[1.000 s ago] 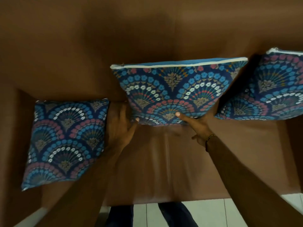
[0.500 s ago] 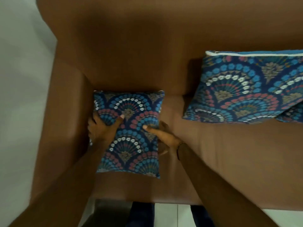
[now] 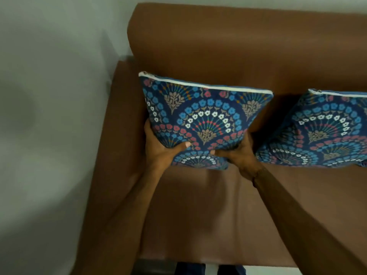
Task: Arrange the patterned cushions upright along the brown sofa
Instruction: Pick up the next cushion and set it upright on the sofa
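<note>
A blue patterned cushion (image 3: pixel 204 118) with a white zip edge on top stands upright at the left end of the brown sofa (image 3: pixel 218 46), leaning toward the backrest. My left hand (image 3: pixel 160 147) grips its lower left edge, thumb across the front. My right hand (image 3: pixel 238 153) grips its lower right corner. A second patterned cushion (image 3: pixel 325 132) leans upright against the backrest just to the right, cut off by the frame edge.
The sofa's left armrest (image 3: pixel 119 120) rises beside the held cushion, with a pale grey wall (image 3: pixel 49 96) behind and to its left. The seat (image 3: pixel 208 215) stretches toward me. A strip of light floor (image 3: pixel 268 271) shows below the sofa's front edge.
Both hands left the middle cushion and took the cushion lying flat at the left end. That cushion has been raised from flat to upright. My view has shifted left.
</note>
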A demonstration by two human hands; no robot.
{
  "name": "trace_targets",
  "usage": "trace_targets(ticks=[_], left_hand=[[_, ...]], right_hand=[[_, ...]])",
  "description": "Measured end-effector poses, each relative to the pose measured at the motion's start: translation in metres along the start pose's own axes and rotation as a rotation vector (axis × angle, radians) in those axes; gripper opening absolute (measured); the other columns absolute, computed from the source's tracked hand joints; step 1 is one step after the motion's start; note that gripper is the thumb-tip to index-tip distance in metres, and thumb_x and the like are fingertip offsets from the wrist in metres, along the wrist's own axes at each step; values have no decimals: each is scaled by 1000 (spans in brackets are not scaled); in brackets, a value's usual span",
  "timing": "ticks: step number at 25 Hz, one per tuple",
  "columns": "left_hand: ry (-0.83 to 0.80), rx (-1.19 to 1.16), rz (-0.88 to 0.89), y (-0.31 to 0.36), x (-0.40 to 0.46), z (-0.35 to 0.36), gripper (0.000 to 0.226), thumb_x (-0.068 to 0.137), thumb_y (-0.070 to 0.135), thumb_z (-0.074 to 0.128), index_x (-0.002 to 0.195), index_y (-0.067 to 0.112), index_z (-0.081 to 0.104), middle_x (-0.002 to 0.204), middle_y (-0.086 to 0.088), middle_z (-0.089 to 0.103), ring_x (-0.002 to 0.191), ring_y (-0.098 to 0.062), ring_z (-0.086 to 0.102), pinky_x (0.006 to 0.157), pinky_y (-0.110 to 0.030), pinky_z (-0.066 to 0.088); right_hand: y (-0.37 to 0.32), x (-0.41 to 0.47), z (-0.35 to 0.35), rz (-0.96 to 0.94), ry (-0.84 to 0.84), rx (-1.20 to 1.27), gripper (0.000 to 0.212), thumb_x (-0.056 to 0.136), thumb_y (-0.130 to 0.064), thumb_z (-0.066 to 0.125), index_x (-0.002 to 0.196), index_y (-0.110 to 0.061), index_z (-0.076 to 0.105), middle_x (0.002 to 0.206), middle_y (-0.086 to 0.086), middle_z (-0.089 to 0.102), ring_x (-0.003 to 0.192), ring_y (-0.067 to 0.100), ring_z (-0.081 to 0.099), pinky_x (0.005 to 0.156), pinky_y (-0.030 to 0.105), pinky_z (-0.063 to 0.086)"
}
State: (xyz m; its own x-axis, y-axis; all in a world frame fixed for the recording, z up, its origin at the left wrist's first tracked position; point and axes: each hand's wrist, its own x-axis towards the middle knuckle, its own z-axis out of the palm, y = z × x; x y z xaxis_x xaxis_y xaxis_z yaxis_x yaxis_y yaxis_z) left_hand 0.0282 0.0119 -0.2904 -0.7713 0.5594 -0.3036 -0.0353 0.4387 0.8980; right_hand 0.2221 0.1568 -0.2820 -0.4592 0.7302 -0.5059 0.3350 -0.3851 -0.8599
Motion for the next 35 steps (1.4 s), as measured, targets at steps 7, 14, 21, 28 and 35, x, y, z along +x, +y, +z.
trace_targets(ticks=[7,14,21,28,35], left_hand=[[88,14,161,-14,22,-12,133,51,42,103,159,15,29,160,-5,48,148,-21,49,119,-51,48],[52,129,105,-24,30,-7,146,47,43,105,162,16,19,165,-3,38,153,-16,39,127,-42,38],[145,162,-83,-22,-29,12,129,66,33,99,165,9,19,165,-17,33,154,-32,37,127,-45,35],[141,136,93,-2,-110,155,39,85,1,82,117,-4,61,107,-27,64,99,-40,66,93,-63,56],[-243,216,73,77,-124,319,121,71,32,96,165,18,22,165,-13,42,149,-28,46,119,-31,41]], right_hand=[[8,33,13,-97,61,-60,100,65,10,95,144,-22,43,127,-10,67,108,-3,70,87,20,63],[12,37,15,-124,54,-91,115,63,13,95,156,-9,31,145,9,61,125,16,64,103,33,59],[7,14,-10,-46,-31,-172,107,70,-4,97,155,-20,33,134,-22,50,109,-25,56,89,3,49],[42,-30,-155,7,219,-338,44,77,-23,94,112,-18,68,100,-6,68,91,6,65,79,19,52],[41,-45,-372,-44,502,-259,51,75,-32,94,104,-14,55,93,-2,63,86,10,64,89,45,57]])
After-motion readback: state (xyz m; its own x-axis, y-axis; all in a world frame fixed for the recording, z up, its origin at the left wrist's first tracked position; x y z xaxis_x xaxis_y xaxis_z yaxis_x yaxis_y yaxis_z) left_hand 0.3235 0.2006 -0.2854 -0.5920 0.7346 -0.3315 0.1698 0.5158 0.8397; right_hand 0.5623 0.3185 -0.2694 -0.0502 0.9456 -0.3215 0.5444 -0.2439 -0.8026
